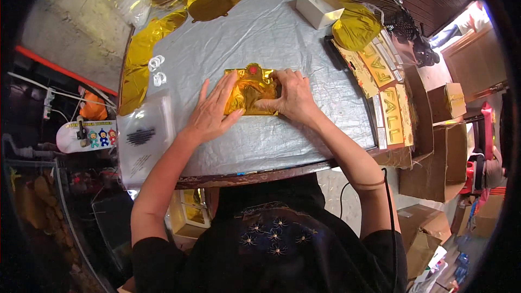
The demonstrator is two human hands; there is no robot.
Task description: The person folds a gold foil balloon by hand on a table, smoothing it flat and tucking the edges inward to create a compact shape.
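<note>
The grip of the left hand (210,109) is loose and flat, its fingers stretched over the left edge of a gold foil packet (248,96) and its thumb laid near the lower edge. The right hand (294,95) is bent over the packet's right end, thumb on the foil and fingers curled at the upper corner; whether it pinches the foil or only presses on it, I cannot tell. The packet lies flat between the two hands, near the middle of the bench (228,40), which has a wrinkled silver cover. A red round spot (253,69) shows at the packet's top edge. To the left, clear plastic bags (163,111) lie by the near corner, with white rings (156,64) beyond them. Gold foil sheets (142,57) run along the left side and across the far end. A white box (310,15) stands at the far right, beside more gold foil (355,24). Yellow printed packs (395,116) lie along the right edge, and cardboard boxes (442,163) stand beyond that side.
</note>
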